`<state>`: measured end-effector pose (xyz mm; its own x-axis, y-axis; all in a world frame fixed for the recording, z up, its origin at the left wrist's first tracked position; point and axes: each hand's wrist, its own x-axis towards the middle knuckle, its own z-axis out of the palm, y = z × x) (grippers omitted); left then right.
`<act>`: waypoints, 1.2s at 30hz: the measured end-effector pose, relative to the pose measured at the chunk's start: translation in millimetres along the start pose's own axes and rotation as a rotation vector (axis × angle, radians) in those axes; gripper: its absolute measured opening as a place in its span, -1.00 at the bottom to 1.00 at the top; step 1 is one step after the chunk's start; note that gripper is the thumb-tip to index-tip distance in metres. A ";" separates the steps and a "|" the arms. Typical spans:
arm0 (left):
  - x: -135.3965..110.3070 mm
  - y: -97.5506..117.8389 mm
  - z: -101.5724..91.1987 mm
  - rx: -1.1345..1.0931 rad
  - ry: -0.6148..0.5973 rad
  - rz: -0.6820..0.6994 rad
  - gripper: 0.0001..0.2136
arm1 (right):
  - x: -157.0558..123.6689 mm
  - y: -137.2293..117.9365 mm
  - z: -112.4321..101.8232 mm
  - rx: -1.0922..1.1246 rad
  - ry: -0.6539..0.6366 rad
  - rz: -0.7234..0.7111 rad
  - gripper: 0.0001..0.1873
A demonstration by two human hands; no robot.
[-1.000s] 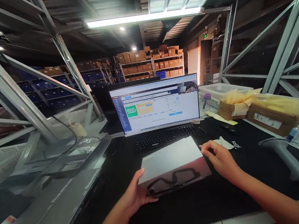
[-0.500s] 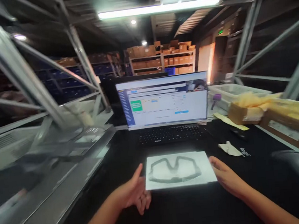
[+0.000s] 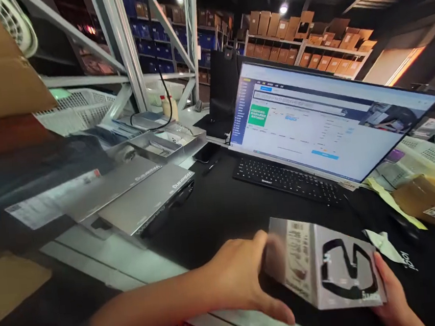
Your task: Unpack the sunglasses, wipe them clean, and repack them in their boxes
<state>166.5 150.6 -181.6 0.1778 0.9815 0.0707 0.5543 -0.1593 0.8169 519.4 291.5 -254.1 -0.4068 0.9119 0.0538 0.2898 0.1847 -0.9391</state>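
Gripping the printed box (image 3: 328, 270) by its right end, the right hand (image 3: 393, 287) holds it over the black mat (image 3: 215, 219) near the bench's (image 3: 134, 259) front edge, the left hand (image 3: 239, 271), thumb spread wide, at its left end, contact unclear.

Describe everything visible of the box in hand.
The box is grey, apparently card, with a black eyewear frame pictured on its broad face and blurred print on the adjoining side. It tilts over the black mat, in front of the keyboard. The right hand grips its right edge; the open left hand is at its other end, contact unclear.
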 end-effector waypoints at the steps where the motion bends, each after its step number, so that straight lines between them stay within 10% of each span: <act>1: -1.5 -0.4 1.9 -0.006 0.006 0.036 -0.16 | 2.5 -1.3 -1.5 -0.013 0.029 0.017 -0.06; 7: 4.5 -13.8 18.0 -0.004 0.256 0.282 0.30 | 3.7 -19.3 3.4 0.191 0.053 0.272 -0.11; 14: 21.9 -26.4 15.0 -0.044 0.139 0.335 0.08 | -0.2 -33.7 14.9 0.534 0.022 0.452 -0.13; 20: 51.9 -67.2 -3.0 -0.291 0.072 0.151 -0.01 | 13.2 -24.0 0.3 0.141 -0.386 0.098 0.41; 26: 67.4 -84.7 -8.4 -0.403 0.022 0.116 0.03 | 21.2 -27.2 20.9 -0.093 -0.146 -0.111 0.28; 36: 73.2 -76.6 -15.7 -0.177 0.080 0.134 0.01 | 27.9 -36.5 -5.7 -0.077 -0.134 -0.195 0.06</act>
<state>124.3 236.3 -230.0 0.1712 0.9592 0.2250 0.3779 -0.2748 0.8841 502.5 312.2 -216.3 -0.5716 0.8003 0.1811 0.2578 0.3848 -0.8863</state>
